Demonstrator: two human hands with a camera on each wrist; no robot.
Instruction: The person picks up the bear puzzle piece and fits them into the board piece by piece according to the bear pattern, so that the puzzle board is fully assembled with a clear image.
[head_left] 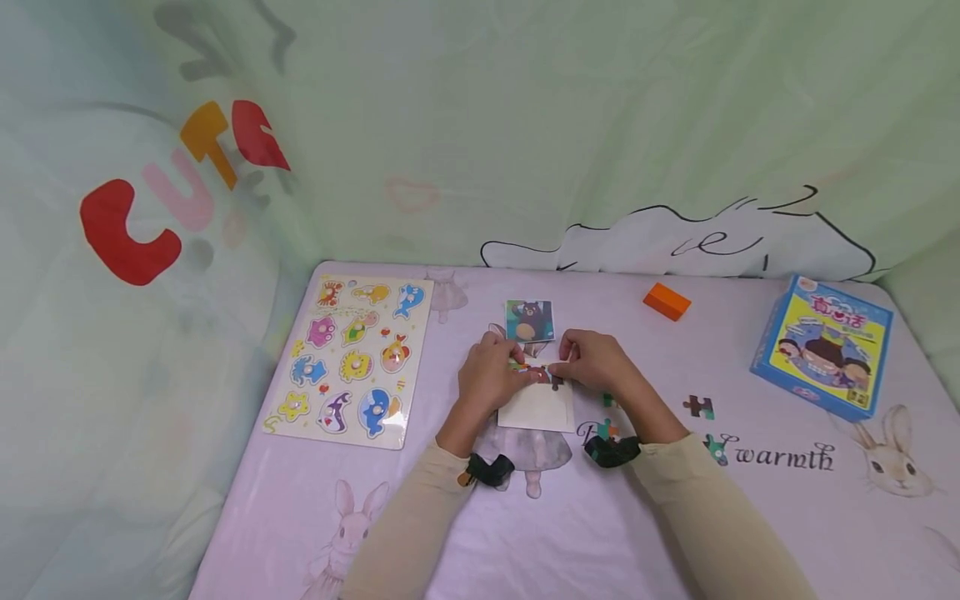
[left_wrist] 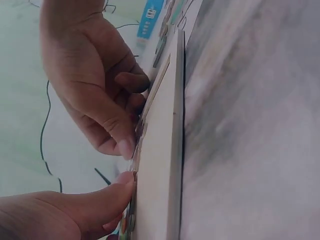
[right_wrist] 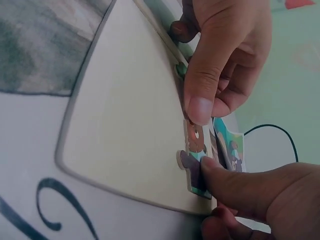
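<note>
A pale wooden puzzle tray (head_left: 536, 412) lies on the table between the two hands, with a few joined bear-picture pieces along its far side. My left hand (head_left: 491, 372) is at the far left of the tray, its thumb on a brown bear-face puzzle piece (right_wrist: 195, 134) and its fingers curled at the far edge. At the far right corner, my right hand (head_left: 600, 360) pinches a dark-and-green puzzle piece (right_wrist: 194, 172) between thumb and fingers. That piece sits right beside the bear-face one. Just beyond the tray lies a bear picture card (head_left: 530, 322).
Loose puzzle pieces (head_left: 699, 406) lie to the right, some partly behind the right forearm. A knobbed sea-animal board (head_left: 345, 358) lies at left. An orange block (head_left: 667, 302) and a blue-yellow game box (head_left: 823, 346) stand at right. Fabric curtains (head_left: 525, 125) enclose the table.
</note>
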